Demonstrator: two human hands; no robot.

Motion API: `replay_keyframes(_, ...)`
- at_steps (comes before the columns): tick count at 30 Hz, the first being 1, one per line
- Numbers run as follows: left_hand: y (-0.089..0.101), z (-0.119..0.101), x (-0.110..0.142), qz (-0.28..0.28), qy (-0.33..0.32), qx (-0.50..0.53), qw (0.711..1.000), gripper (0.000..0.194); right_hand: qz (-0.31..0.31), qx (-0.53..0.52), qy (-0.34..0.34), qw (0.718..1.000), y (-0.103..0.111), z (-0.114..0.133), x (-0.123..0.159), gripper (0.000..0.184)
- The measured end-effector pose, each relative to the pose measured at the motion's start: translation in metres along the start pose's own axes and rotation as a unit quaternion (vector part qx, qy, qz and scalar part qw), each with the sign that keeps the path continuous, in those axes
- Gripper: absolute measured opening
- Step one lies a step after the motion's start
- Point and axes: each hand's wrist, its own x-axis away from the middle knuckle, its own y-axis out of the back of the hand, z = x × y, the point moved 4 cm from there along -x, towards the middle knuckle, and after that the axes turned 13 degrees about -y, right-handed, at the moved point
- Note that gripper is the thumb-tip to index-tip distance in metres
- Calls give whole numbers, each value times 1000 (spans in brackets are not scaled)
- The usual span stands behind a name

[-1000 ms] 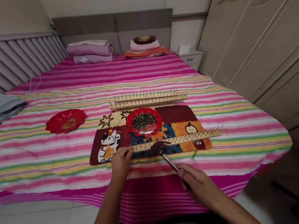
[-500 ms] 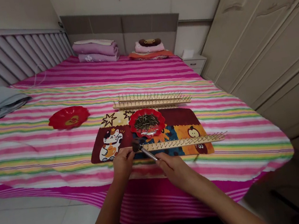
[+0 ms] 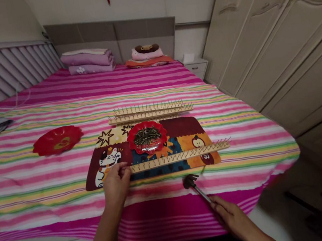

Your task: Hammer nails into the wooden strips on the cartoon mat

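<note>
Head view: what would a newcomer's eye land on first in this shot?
The red scalloped plate heaped with nails stands out first, on a patchwork mat at the middle of a striped bedspread. Along the mat's front lies a wooden strip studded with nails, the left hand at its end. The right hand grips a small hammer just in front of the mat.

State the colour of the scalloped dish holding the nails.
The dish is bright red, shown best in the head view.

Hammer (image 3: 197,188) in the right hand (image 3: 231,215) now off the mat (image 3: 182,127), well back from the wooden strip (image 3: 179,157)
</note>
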Motion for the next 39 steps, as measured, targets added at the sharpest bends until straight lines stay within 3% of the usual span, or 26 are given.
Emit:
replay_keyframes(3, -5, -25, -19, 11, -77, -53, 996, 22, 18, -79, -49, 995, -3, -22, -6, 41)
replay_keyframes(6, -29, -49, -44, 100, -158, -112, 976, 20, 44, -116, -62, 990, -8, -26, -8, 38)
replay_keyframes(8, -49, -58, -61, 169, -179, -163, 955, 22, 56, -123, -69, 988, -9, -24, -8, 35)
replay_keyframes(12, -80, -60, -85, 283, -135, -250, 916, 25, 64, -145, -93, 983, -9, -20, -7, 32)
replay_keyframes(15, -89, -57, -94, 307, -98, -270, 907, 24, 62, -158, -109, 979, -9, -17, -5, 33)
replay_keyframes(19, -88, -53, -98, 320, -102, -248, 909, 19, 59, -164, -128, 976, -9, -13, -4, 35)
replay_keyframes(23, -79, -46, -99, 304, -96, -162, 934, 16, 58, -157, -139, 976, -9, -10, -5, 36)
replay_keyframes(28, -67, -39, -98, 242, -26, 55, 968, 12, 54, -152, -140, 977, -9, -8, -4, 33)
replay_keyframes(32, -52, -40, -93, 173, 48, 239, 954, 15, 53, -142, -131, 980, -11, -7, -2, 35)
replay_keyframes(39, -4, -23, -65, 106, 112, 362, 919, 33, 33, -134, -134, 981, -11, -7, 0, 39)
